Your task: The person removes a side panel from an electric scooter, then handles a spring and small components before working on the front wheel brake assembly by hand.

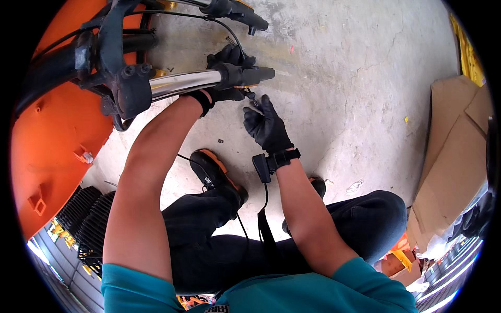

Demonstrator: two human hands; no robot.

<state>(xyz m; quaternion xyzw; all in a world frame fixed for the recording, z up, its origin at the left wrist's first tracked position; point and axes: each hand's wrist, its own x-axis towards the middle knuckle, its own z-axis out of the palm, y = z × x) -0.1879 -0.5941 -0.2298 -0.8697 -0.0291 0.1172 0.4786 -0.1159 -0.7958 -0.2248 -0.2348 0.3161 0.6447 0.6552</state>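
A black fork assembly (112,83) with two chrome tubes (182,81) extends in from the upper left, with cables along it. My left hand (225,58), black-gloved, curls round the black lower end of the nearer tube (233,76), partly hidden behind it. A small coiled spring (230,41) shows just above those fingers. Just below that tube end, a small dark metal fitting (251,98) hangs out. My right hand (266,125), also gloved and wearing a wrist device, has its fingers curled at this fitting, apparently pinching it.
A large orange panel (44,161) fills the left side, with stacked black ribbed parts (83,214) below it. Flattened cardboard (443,146) and yellow material (464,47) lie along the right. My shoe (214,172) and bent knees are on the concrete floor (355,78).
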